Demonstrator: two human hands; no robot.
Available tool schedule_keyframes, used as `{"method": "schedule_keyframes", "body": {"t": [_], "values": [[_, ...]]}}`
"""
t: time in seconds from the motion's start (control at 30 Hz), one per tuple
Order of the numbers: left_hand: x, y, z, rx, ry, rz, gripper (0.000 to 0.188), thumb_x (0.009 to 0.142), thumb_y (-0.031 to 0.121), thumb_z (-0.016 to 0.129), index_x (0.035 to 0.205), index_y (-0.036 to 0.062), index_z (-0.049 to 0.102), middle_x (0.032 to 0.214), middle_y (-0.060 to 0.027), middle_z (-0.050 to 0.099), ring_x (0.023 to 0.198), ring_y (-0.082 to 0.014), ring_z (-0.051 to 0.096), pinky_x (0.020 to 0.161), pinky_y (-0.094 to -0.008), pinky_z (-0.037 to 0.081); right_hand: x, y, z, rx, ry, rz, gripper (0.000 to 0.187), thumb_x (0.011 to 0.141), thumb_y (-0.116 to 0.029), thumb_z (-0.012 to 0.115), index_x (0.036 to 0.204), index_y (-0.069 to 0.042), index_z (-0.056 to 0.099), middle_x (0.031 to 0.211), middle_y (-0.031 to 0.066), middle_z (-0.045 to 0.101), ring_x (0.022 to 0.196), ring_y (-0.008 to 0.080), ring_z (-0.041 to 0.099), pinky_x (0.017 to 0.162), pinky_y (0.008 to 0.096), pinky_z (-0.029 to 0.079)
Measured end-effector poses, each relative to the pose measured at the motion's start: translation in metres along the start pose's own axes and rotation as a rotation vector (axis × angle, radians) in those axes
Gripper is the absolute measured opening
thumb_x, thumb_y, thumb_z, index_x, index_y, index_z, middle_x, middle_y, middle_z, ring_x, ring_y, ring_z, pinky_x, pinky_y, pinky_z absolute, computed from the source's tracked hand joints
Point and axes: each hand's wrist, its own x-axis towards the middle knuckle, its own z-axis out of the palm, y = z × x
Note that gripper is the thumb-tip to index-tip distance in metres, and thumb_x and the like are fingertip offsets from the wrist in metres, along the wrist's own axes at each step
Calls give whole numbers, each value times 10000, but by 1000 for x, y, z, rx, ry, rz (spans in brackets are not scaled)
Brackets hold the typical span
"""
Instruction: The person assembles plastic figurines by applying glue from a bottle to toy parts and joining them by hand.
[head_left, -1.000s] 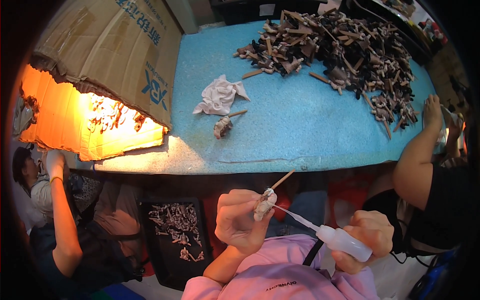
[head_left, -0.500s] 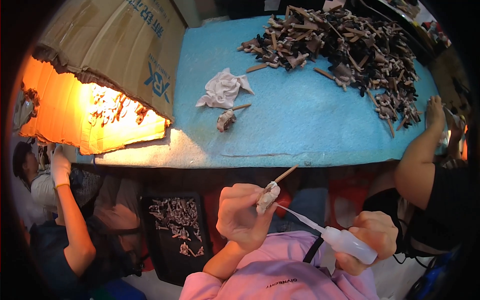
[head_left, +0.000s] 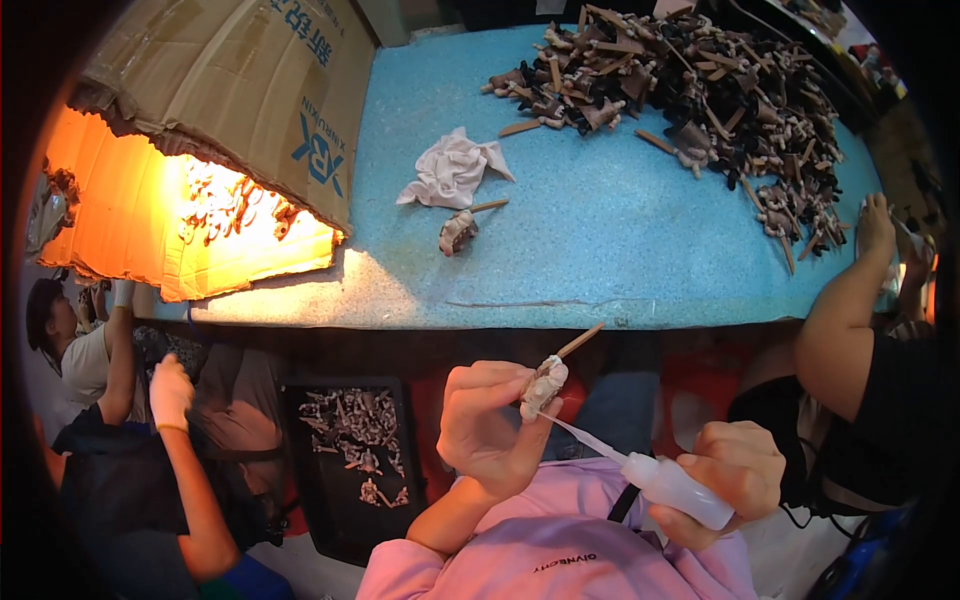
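In the head view, the left hand [head_left: 487, 428] is pinching a small pale figure on a stick [head_left: 545, 384]. The fingers are curling tight around it, and the brown stick is poking out up and to the right, past the fingertips. The right hand [head_left: 728, 478] is wrapping closed around a little white squeeze bottle [head_left: 676, 488]. Its long thin nozzle is reaching across to the figure, and the tip is touching the figure's lower side, or almost touching; it is hard to tell from here.

What could go wrong? The right hand could squeeze too hard, and too much liquid could run onto the left fingers [head_left: 497, 381] instead of the figure. The figure is tiny, so it could also twist or slip in the pinch if the nozzle is pushing on it.

Beyond the fingers, the blue foam table [head_left: 620, 240] is holding a big pile of dark figures and sticks [head_left: 700, 90], a crumpled white cloth [head_left: 452, 170] and one loose figure [head_left: 458, 230]. A cardboard box [head_left: 200, 110] is glowing orange inside. Left of the left hand, a black tray of figures [head_left: 355, 440] is sitting low. Other people's arms are working at both sides.
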Motion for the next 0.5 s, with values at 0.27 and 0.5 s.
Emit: {"method": "schedule_keyframes", "body": {"t": [0.27, 0.5], "values": [[1, 1, 0, 4, -14, -33, 376, 652, -118, 697, 968, -4, 530, 926, -134, 533, 812, -210, 580, 708, -301, 495, 4, 2, -11, -117, -82, -56, 340, 647, -206, 708, 783, 42, 521, 449, 56, 482, 300, 115, 372, 288, 229, 268], [0, 0, 0, -26, -12, -43, 379, 653, -127, 690, 976, -6, 532, 927, -129, 530, 814, -208, 580, 724, -299, 491, 2, 4, -10, -94, -107, -52, 334, 642, -199, 709, 773, 47, 524, 452, 56, 482, 298, 115, 364, 287, 229, 260]]}}
